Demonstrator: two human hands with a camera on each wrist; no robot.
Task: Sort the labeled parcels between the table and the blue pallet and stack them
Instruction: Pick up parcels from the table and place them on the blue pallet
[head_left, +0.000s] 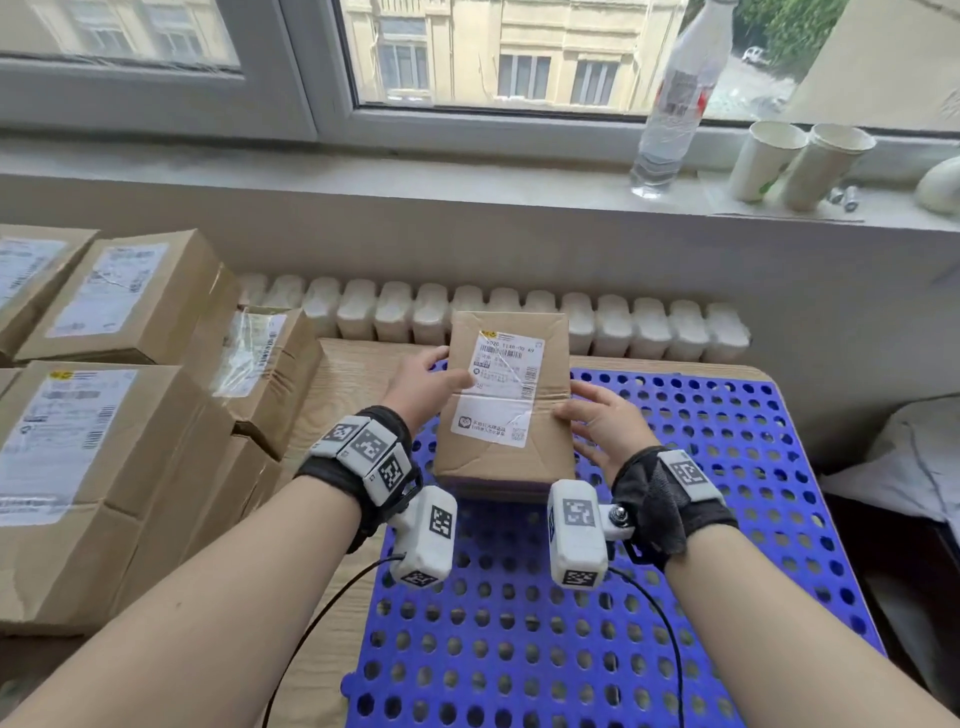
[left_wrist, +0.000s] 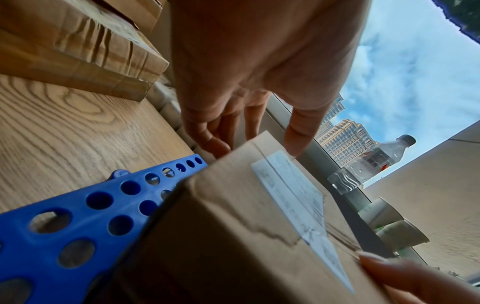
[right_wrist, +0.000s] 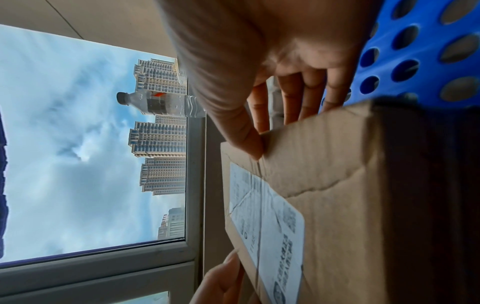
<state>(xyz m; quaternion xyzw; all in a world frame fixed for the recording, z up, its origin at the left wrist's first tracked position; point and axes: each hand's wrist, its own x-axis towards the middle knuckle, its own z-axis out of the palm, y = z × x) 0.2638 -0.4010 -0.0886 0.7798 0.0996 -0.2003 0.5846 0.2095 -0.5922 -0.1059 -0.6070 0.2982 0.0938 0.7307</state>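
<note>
I have the small cardboard parcel (head_left: 506, 400) between my left hand (head_left: 423, 387) and right hand (head_left: 602, 423), thumbs on top, over the blue pallet (head_left: 727, 467). It seems light and stiff (edges crumpled). Side holds feel safest.

Looked like a makeshift parcel-sorting corner in an ordinary room — taped, labeled cardboard parcels (head_left: 111, 296) piled along the left edge of a wood-grain table (head_left: 353, 374), a radiator (head_left: 519, 317) underneath a windowsill (head_left: 415, 176) with paper cups (head_left: 769, 161) and a water bottle (head_left: 675, 104).
</note>
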